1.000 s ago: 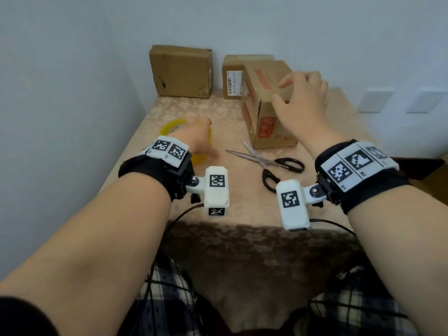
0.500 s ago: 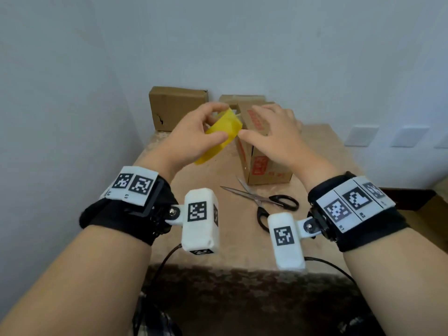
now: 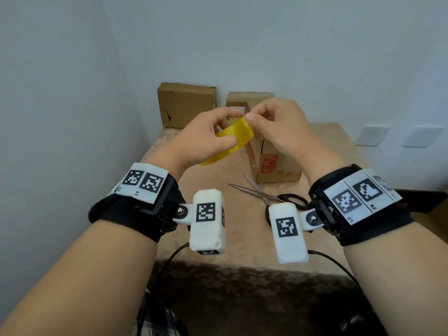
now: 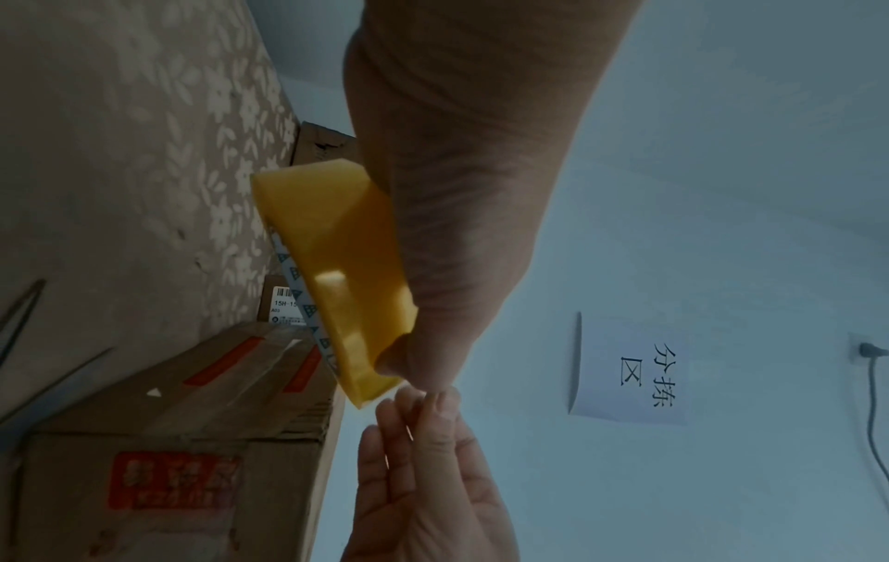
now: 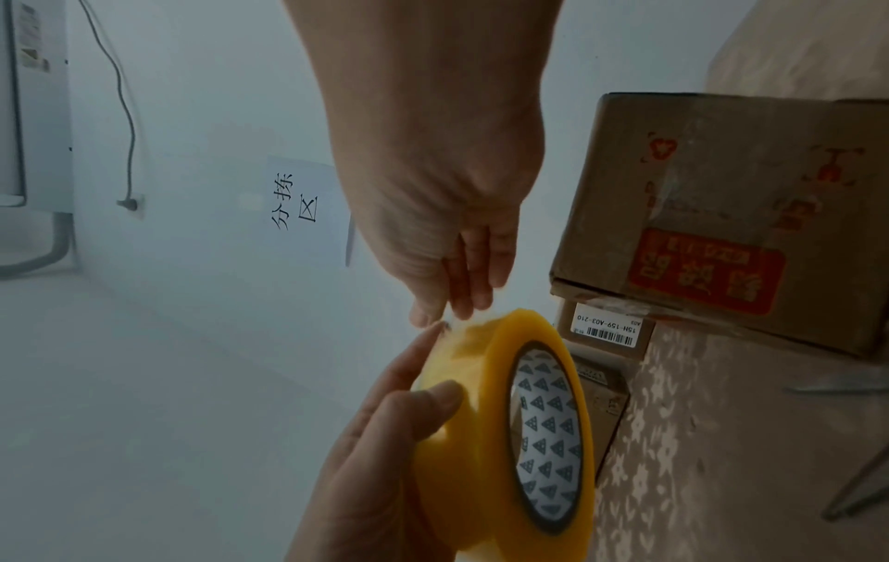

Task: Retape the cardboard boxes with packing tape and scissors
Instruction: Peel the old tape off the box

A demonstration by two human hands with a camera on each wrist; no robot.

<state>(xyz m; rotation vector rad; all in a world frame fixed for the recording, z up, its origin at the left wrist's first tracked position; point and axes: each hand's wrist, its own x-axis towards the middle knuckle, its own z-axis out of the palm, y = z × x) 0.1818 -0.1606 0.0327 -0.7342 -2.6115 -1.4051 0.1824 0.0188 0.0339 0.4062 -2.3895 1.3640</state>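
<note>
My left hand (image 3: 206,139) holds a yellow roll of packing tape (image 3: 234,139) in the air, thumb on its outer face and fingers round the rim. My right hand (image 3: 274,127) meets it from the right, with thumb and forefinger pinching at the roll's top edge. In the right wrist view those fingertips (image 5: 452,311) touch the outer layer of the tape roll (image 5: 481,418). The left wrist view shows the tape roll (image 4: 337,273) edge-on. Behind my hands a cardboard box with red labels (image 3: 274,166) stands on the table. Black-handled scissors (image 3: 266,196) lie open in front of the box.
Two more cardboard boxes stand against the back wall, one plain (image 3: 186,105), one with a white barcode label (image 3: 242,98). The table (image 3: 339,146) has a beige flowered cloth; walls close it in at left and back. A paper sign (image 4: 630,369) hangs on a wall.
My left hand lifted the tape roll off the table. My right hand left the top of the labelled box and now pinches the roll's top edge.
</note>
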